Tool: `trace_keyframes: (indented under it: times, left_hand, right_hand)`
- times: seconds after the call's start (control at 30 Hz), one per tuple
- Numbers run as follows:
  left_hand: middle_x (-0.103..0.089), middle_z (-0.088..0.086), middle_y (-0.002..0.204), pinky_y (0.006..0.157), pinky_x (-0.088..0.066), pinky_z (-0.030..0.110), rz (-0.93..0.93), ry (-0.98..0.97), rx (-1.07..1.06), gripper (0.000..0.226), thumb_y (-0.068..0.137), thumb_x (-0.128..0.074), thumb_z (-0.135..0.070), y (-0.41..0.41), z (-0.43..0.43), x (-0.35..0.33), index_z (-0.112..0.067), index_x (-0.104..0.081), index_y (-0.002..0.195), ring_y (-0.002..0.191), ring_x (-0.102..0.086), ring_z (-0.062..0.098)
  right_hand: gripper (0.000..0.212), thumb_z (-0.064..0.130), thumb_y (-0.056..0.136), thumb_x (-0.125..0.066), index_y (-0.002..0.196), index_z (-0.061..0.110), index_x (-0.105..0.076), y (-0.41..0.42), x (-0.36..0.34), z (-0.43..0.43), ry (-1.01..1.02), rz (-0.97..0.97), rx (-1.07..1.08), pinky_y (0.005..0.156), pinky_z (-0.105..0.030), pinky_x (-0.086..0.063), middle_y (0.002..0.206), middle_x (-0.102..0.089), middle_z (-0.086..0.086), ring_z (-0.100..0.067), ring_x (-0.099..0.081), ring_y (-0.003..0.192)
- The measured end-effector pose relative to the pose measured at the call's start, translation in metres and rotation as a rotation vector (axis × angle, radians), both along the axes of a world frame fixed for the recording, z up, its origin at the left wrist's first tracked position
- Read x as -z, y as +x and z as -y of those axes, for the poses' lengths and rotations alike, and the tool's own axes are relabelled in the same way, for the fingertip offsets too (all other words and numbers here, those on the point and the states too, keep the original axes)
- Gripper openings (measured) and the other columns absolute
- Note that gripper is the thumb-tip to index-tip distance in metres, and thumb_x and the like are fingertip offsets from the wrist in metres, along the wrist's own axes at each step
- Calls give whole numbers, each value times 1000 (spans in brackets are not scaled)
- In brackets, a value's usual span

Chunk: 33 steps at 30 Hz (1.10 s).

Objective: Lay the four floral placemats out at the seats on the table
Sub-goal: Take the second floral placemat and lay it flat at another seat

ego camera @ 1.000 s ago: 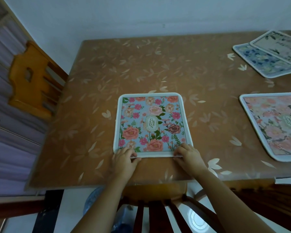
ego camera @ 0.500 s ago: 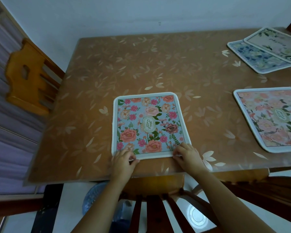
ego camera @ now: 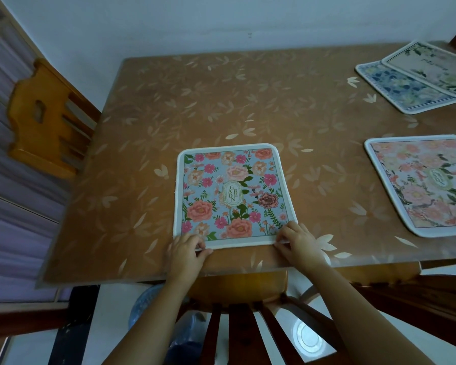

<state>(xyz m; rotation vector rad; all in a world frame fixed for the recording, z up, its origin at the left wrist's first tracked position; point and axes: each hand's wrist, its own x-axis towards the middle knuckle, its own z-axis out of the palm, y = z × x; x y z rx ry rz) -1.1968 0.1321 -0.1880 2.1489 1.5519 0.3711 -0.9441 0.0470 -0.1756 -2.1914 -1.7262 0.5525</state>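
Lying flat at the near edge of the brown surface (ego camera: 221,101): blue floral placemat (ego camera: 234,196), near corners pinched, left one in the grip of the left hand (ego camera: 185,249), right one by the right hand (ego camera: 299,243). Pink placemat (ego camera: 427,188) flat at right; navy placemat (ego camera: 395,92) under cream placemat (ego camera: 429,67), overlapped, far right.

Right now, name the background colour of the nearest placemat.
The placemat is light blue; head view shows it.

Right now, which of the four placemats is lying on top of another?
The cream placemat at the far right corner: it overlaps the blue-and-white placemat under it. The sky-blue Garden placemat and the pink placemat each lie alone.
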Motion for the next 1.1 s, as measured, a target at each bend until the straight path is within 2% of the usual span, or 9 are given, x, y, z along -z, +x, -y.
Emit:
trace_keyframes:
  times: [0.27,0.5,1.1]
  left_hand:
    - [-59,-3,84,74,-33,33,6,16,13,22,72,-75,-30,-4,6,3,-16,-58,71,88,-51,20]
    - [-57,-3,82,74,-33,34,11,7,1,22,72,-75,-29,-3,8,3,-16,-57,71,86,-51,20]
    - [-55,-4,82,71,-31,31,13,21,-4,21,73,-73,-29,-3,10,2,-17,-56,72,85,-49,19]
  right_hand:
    - [13,21,83,-62,91,11,-60,-5,1,14,17,-44,38,78,-33,-44,103,-55,-4,-19,-45,94]
    - [13,14,80,-67,90,7,-62,-8,0,18,67,-78,64,80,-38,-45,102,-56,-9,-25,-47,97]
    - [12,14,81,-66,90,7,-61,-12,2,20,79,-58,91,80,-36,-43,102,-55,-10,-25,-47,96]
